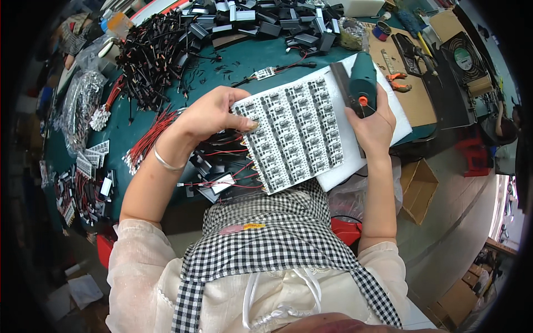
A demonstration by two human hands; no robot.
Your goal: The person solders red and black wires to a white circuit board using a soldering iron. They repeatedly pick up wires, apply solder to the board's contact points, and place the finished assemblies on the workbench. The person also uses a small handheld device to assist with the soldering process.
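Observation:
A white panel of small circuit boards (pixel 294 136), dotted with rows of black parts, is tilted in front of my apron. My left hand (pixel 219 114) is closed on its upper left edge, thumb over the face. To the right, my right hand (pixel 373 125) is closed around a dark green hand tool (pixel 363 75) with an orange-red end; its exact kind is unclear. A dark flat bar (pixel 340 80) lies alongside the tool. Under these rests a white foam sheet (pixel 397 116). Red-and-black wires (pixel 239 151) run at the panel's left edge.
Black cables (pixel 150 66) and dark metal housings (pixel 266 19) are heaped at the back. Red wires with white connectors (pixel 147 141) lie left. Orange-handled pliers (pixel 398 82) sit on a brown board (pixel 408 102) at right, near a black fan (pixel 463 58). An open carton (pixel 419 188) stands below.

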